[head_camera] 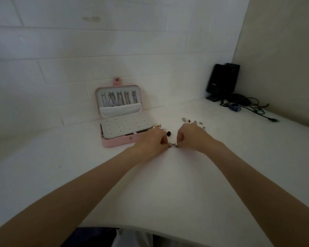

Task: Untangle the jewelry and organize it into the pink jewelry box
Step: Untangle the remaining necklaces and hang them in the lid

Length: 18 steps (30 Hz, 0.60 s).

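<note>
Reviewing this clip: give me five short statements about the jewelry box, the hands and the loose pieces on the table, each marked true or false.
1. The pink jewelry box is open, its lid leaning against the wall. True.
2. Both hands pinch a small chain between them. True: the left hand and right hand hold it just above the table.
3. The white perforated panel in the box is full of earrings. False: no earrings show in its holes.
4. Loose jewelry pieces lie on the table beyond the hands. True.
5. The black device stands left of the box. False: it stands at the far right, by the cables.
</note>
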Each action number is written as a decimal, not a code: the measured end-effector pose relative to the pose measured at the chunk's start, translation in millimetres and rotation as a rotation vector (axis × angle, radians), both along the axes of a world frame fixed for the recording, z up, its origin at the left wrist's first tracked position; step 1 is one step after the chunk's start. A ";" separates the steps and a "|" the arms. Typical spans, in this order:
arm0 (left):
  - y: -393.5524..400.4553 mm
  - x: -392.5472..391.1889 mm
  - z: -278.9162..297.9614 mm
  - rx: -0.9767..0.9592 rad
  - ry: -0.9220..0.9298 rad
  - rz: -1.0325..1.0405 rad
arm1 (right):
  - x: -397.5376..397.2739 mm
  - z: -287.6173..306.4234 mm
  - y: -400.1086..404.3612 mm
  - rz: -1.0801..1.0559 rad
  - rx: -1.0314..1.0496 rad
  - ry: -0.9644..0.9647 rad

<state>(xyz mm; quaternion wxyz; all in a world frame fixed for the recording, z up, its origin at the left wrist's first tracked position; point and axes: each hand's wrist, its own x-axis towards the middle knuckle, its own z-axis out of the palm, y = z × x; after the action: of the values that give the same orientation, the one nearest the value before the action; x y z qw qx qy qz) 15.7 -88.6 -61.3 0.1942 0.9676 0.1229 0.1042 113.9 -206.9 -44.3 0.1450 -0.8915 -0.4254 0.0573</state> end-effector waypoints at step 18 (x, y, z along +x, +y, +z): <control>16.2 -16.1 67.7 -0.727 -0.162 -0.047 | -9.8 26.9 -5.2 0.200 0.534 0.852</control>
<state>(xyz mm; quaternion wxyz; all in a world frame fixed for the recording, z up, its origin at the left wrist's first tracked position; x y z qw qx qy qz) -0.4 -72.4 6.3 0.5367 0.8266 0.1137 0.1256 104.1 -212.1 -17.4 0.5220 -0.6757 -0.4117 0.3185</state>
